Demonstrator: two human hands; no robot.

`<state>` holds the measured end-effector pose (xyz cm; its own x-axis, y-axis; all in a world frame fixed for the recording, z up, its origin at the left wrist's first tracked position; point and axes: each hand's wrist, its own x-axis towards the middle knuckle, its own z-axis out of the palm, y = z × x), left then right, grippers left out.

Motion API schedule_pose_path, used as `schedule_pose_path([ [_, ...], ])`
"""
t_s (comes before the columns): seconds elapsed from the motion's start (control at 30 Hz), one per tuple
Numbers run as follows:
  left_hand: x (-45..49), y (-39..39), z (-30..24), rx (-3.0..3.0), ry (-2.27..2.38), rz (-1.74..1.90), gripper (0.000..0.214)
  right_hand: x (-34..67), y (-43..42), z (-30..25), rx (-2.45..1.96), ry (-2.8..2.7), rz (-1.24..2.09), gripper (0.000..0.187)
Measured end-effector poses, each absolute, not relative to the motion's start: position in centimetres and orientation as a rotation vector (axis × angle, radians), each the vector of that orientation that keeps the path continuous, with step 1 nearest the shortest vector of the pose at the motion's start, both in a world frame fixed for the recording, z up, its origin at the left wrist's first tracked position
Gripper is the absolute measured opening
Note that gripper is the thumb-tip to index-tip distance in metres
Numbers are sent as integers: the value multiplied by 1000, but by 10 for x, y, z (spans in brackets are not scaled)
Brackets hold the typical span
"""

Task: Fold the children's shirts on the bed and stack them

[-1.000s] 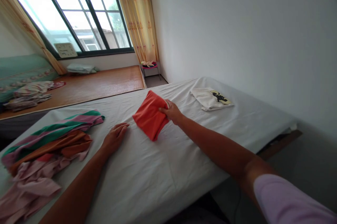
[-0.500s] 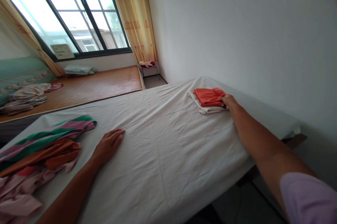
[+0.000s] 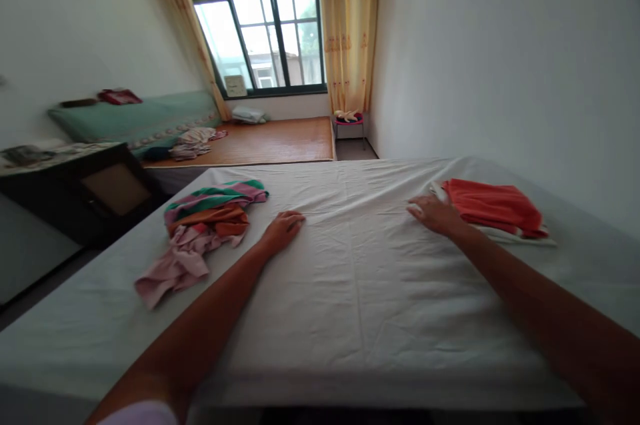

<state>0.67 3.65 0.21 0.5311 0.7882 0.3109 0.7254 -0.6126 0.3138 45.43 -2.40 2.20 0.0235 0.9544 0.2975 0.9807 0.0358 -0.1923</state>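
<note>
A folded orange-red cloth (image 3: 493, 206) lies on top of a folded white cloth (image 3: 515, 234) at the right of the white-sheeted bed (image 3: 360, 278). My right hand (image 3: 434, 213) rests flat on the sheet just left of that stack, fingers out, holding nothing. My left hand (image 3: 283, 228) lies flat on the sheet near the middle, fingers stretched, empty. To its left sits a loose heap of clothes (image 3: 203, 225): green and pink stripes on top, orange below, pale pink at the front.
A dark cabinet (image 3: 85, 192) stands left of the bed. Beyond the bed are a wooden platform (image 3: 270, 142) with a green mattress (image 3: 135, 122) and clothes, a small pink stool (image 3: 349, 122), yellow curtains and a window. A white wall runs along the right.
My right hand carried the orange-red cloth from the bed's middle onto the white folded cloth, let go and drew back to the left. The view has swung left. My left hand stayed put.
</note>
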Motion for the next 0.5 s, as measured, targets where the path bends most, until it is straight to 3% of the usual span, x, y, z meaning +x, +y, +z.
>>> schedule_pose_path([
  [0.1,10,29,2,2646,1317,647,38,357,-27,22,-1584,-2400,48,36],
  [0.23,9,14,4,2725,1378,569,39,273,-40,15,-1334,-2553,205,43],
  [0.5,-76,0,41,2768,1980,386,36,279,-43,-3,-1266,-2454,179,42],
])
